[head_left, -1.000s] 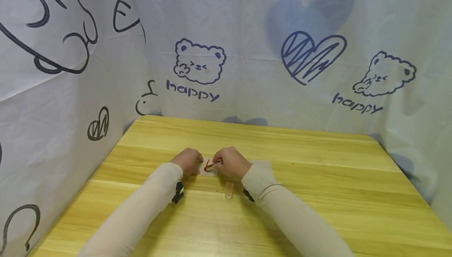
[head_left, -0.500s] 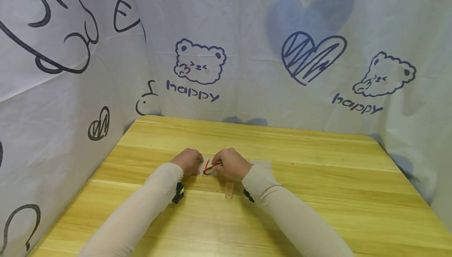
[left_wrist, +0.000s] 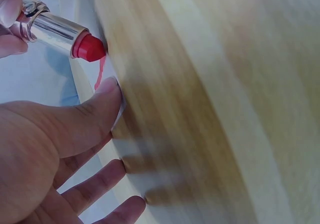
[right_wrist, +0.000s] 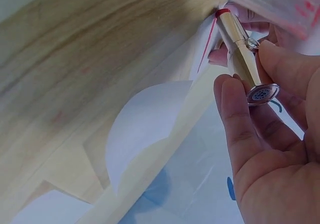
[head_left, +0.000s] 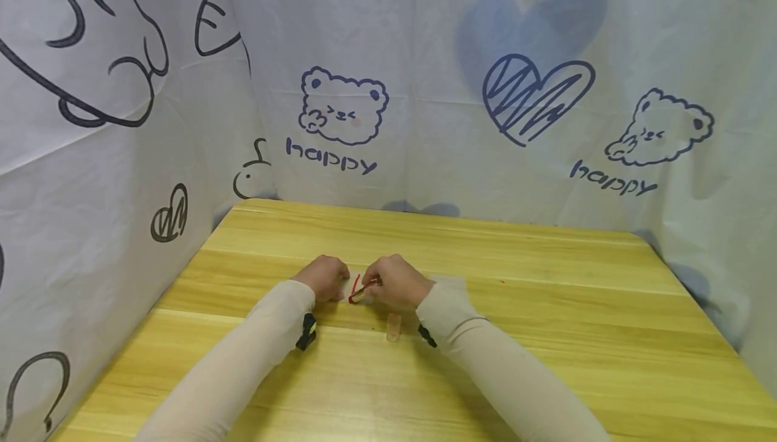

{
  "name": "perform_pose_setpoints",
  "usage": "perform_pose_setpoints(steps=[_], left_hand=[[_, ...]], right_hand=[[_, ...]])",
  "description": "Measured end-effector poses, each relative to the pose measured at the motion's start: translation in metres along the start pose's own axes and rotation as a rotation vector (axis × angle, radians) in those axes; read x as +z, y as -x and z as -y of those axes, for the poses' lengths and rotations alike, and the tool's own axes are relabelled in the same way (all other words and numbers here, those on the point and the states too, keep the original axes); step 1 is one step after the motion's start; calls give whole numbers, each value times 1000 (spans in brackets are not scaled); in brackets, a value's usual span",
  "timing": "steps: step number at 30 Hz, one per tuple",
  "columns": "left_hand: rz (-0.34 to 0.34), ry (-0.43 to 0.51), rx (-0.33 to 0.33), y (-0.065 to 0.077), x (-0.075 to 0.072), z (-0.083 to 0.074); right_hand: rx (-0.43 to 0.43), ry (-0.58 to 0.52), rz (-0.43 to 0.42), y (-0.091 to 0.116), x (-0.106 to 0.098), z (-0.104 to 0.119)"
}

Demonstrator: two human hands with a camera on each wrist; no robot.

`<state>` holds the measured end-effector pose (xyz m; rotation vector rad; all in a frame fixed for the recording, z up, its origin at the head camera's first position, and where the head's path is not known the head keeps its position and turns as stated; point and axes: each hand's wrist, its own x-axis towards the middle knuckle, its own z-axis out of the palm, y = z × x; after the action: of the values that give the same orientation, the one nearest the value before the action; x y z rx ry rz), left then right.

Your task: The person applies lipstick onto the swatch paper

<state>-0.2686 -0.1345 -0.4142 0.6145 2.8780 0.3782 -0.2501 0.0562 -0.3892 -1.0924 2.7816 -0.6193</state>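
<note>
My right hand [head_left: 398, 280] pinches a gold lipstick [right_wrist: 242, 59] between thumb and fingers. Its red tip [left_wrist: 91, 48] meets a small white paper [head_left: 347, 288] lying on the table, at the lower end of a thin red streak [head_left: 356, 281]. From the left side, my left hand [head_left: 324, 277] holds the paper down with its thumb, while its other fingertips rest on the wood, fairly straight. A translucent lipstick cap [head_left: 393, 327], smeared red inside, lies closer to me. In the head view, the right fingers hide part of the paper and lipstick.
Another pale sheet [head_left: 450, 284] lies to the right, behind the right wrist. The wooden table [head_left: 546, 341] meets a white cloth wall [head_left: 425, 145] with drawn bears and hearts at the back. A tiny red speck [head_left: 502, 282] marks the wood.
The lipstick tip has slid slightly toward me and left, and the red streak on the paper looks longer. My left hand stays in place; the cap has not moved.
</note>
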Motion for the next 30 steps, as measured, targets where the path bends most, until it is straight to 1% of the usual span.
perform_pose_setpoints(steps=[7,13,16,20,24,30], left_hand=[[15,-4,-15,-1,-2,0],[44,-1,-29,-2,-3,-1],[53,8,-35,-3,-4,-2],[54,14,-37,-4,-4,-2],[50,7,-25,-4,-5,-3],[50,-1,-20,-7,-8,-7]], right_hand=[[17,-34,-16,2,-6,-2],[96,-33,-15,6,-14,-6],[102,-52,-46,9,-20,-9],[87,-99,-92,14,-27,-14],[95,-144,-117,20,-33,-21],[100,-141,-175,29,-37,-38]])
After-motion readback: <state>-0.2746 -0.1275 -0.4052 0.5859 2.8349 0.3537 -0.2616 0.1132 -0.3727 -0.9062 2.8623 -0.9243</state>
